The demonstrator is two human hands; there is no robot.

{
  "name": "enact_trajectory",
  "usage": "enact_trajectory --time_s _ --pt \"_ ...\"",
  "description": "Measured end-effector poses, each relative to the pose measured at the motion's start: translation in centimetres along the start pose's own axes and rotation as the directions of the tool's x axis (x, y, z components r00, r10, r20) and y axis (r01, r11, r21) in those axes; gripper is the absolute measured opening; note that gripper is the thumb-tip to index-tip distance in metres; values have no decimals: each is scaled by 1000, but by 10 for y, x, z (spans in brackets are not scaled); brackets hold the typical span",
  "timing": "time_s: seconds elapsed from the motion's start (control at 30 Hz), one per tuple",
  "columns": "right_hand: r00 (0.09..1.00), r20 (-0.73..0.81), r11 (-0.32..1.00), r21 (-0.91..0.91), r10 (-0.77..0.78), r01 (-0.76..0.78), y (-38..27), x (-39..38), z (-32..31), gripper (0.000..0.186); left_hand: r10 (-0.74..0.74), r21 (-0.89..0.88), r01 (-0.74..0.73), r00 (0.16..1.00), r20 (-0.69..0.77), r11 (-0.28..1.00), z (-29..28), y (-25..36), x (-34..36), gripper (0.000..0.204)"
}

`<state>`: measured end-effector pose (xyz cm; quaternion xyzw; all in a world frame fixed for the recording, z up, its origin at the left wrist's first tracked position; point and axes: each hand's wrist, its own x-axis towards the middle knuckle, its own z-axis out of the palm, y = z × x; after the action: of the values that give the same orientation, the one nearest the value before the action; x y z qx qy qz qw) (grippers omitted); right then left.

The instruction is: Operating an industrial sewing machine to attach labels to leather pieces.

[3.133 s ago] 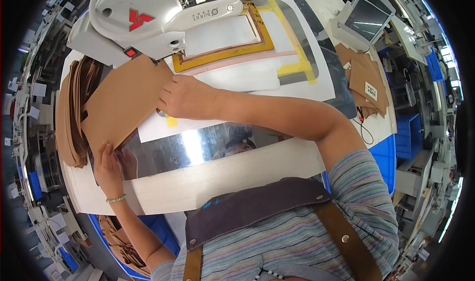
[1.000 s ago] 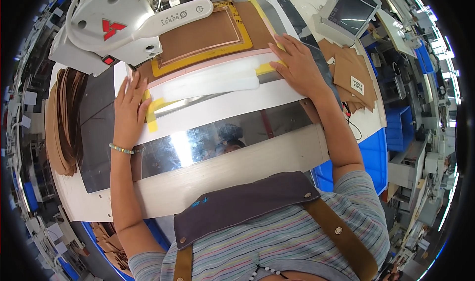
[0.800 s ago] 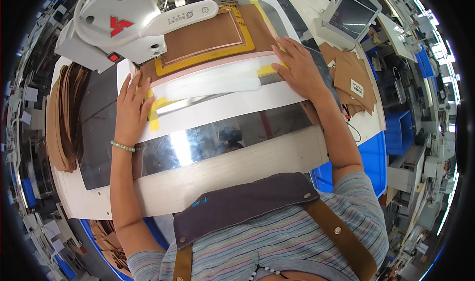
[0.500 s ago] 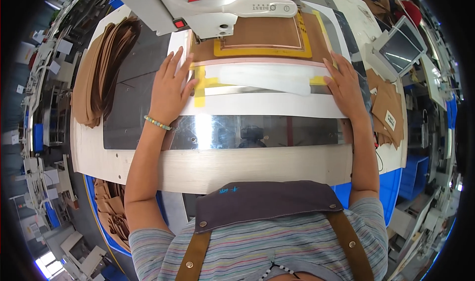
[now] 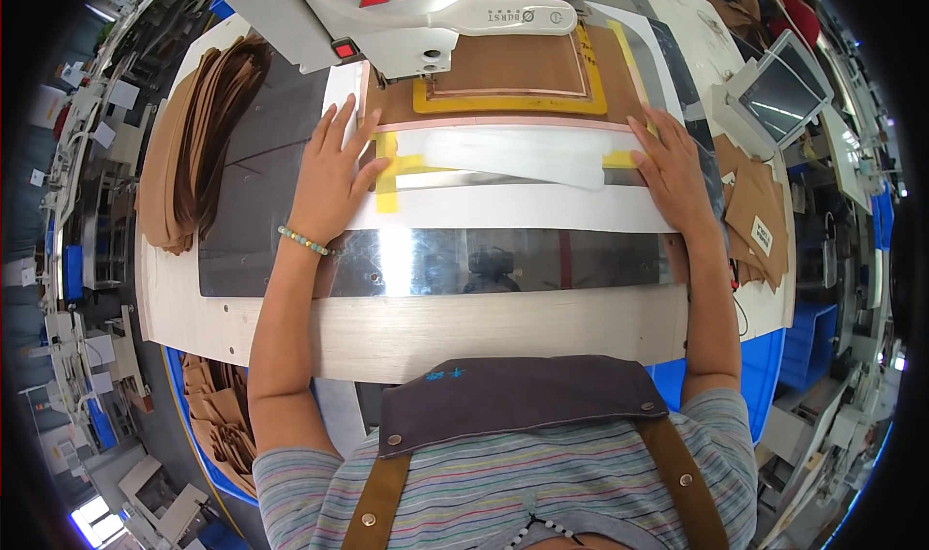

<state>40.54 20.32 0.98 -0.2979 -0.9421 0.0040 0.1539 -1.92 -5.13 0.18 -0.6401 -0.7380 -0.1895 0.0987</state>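
Flat and with fingers spread, my left hand (image 5: 334, 173) rests at the left edge of a brown fabric panel (image 5: 503, 64) on a white backing sheet (image 5: 503, 207). My right hand (image 5: 670, 168) lies the same way by the panel's right corner. Both hands are open and hold nothing. Between them run a pink strip along the panel's near edge, a translucent white strip (image 5: 513, 155) and pieces of yellow tape (image 5: 386, 187). A yellow-edged frame (image 5: 513, 105) sits on the panel, partly under the sewing machine head (image 5: 387, 28).
Folded brown fabric pieces (image 5: 198, 148) are stacked at the left. A tilted screen (image 5: 780, 90) stands at the right, with brown pieces (image 5: 755, 221) below it. Blue bins flank the table front; the left one holds brown fabric (image 5: 215, 405). A shiny metal plate (image 5: 435, 265) lies nearer me.
Hardly anything differs. The whole view has shifted very slightly; both hands stay spread in the same places on the work.
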Motion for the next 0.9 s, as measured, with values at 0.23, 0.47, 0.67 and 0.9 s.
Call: enact_trajectory --time_s 0.23,0.47,0.67,0.9 --pt "1000 -7 1000 1 4 -4 0 -2 0 46 -12 59 7 996 93 998 -1 -3 -3 53" --pt "991 -108 996 -56 -74 69 10 -4 9 48 67 -22 -66 996 51 998 7 -15 0 51" --pt "970 -226 996 -11 -94 94 10 -4 14 45 128 -29 -125 985 119 992 3 -18 0 51" --pt "838 -360 912 151 410 -382 59 -59 -113 34 114 -22 -112 982 149 993 8 -19 2 54"
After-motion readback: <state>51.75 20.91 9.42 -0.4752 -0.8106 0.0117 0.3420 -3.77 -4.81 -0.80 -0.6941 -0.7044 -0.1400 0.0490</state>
